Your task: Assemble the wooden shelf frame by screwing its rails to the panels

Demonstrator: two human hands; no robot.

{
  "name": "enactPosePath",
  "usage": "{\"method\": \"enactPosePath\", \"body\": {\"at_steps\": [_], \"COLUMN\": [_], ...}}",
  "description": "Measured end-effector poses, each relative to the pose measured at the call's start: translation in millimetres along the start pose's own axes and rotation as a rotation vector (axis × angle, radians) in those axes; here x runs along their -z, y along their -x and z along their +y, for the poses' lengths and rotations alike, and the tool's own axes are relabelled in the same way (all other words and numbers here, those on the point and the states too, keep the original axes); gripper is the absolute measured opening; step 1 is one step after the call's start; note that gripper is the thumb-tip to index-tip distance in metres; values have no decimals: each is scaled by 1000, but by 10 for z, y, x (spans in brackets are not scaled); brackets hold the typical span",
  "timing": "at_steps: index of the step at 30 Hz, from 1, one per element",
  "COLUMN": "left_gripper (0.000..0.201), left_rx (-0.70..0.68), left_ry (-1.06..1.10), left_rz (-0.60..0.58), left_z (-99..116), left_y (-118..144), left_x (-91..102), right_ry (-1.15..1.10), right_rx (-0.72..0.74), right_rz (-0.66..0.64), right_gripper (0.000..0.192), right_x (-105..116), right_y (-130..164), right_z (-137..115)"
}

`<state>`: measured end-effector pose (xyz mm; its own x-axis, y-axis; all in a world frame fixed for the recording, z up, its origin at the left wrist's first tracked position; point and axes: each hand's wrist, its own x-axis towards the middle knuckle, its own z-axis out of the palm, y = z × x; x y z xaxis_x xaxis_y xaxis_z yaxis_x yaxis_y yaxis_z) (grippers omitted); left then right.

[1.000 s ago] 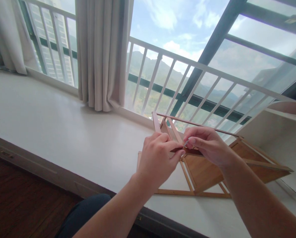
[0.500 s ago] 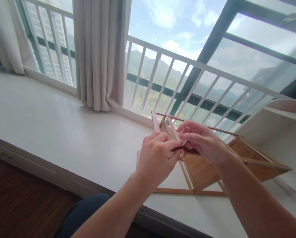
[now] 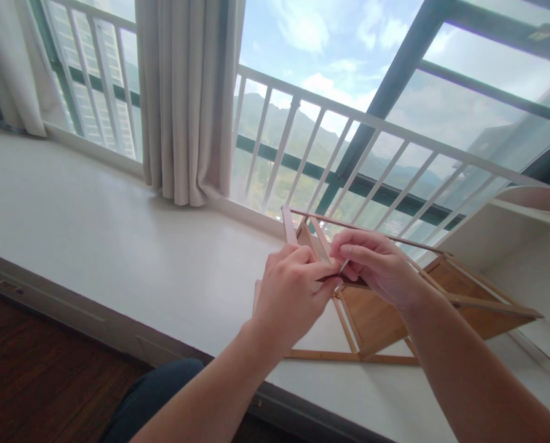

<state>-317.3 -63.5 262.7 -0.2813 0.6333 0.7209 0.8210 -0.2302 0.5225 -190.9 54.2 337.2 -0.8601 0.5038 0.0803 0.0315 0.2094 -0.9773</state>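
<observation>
A wooden rack point(image 3: 376, 320) with slim bars and flat panels lies on its side on the white window ledge. My left hand point(image 3: 288, 289) is closed on a wooden bar of the rack, with thumb and forefinger close to the rod's lower tip. In my right hand point(image 3: 371, 261), fingertips pinch a thin silver metal rod point(image 3: 344, 266), too small and part hidden to name its kind. It slants down to the bar between both hands. The fingers cover the spot where rod and bar meet, so contact there cannot be made out.
Behind the rack runs a white railing point(image 3: 312, 101) before the window. A beige curtain point(image 3: 183, 111) hangs left of it. A white cabinet side point(image 3: 524, 246) stands at the right. The ledge point(image 3: 118, 246) drops to a dark wooden floor point(image 3: 39, 375); my knee point(image 3: 159, 400) is beside its edge.
The fingers of my right hand have curled in slightly and shifted a little around the metal rod. My left hand and the rack stay in place.
</observation>
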Motion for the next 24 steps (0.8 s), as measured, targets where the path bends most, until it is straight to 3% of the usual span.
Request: {"method": "enactPosePath", "body": {"at_steps": [12, 24], "left_gripper": [10, 9], "left_rx": [-2, 7], "left_ry": [2, 3], "left_rz": [-1, -7], "left_z": [9, 14], "left_y": [-1, 13], "left_x": [14, 14], "right_ry": [-43, -72], "right_rx": [-41, -28], "right_rz": [-36, -27], "right_gripper": [36, 34], "right_x": [85, 65], "right_y": [7, 14], "right_z": [13, 24]}}
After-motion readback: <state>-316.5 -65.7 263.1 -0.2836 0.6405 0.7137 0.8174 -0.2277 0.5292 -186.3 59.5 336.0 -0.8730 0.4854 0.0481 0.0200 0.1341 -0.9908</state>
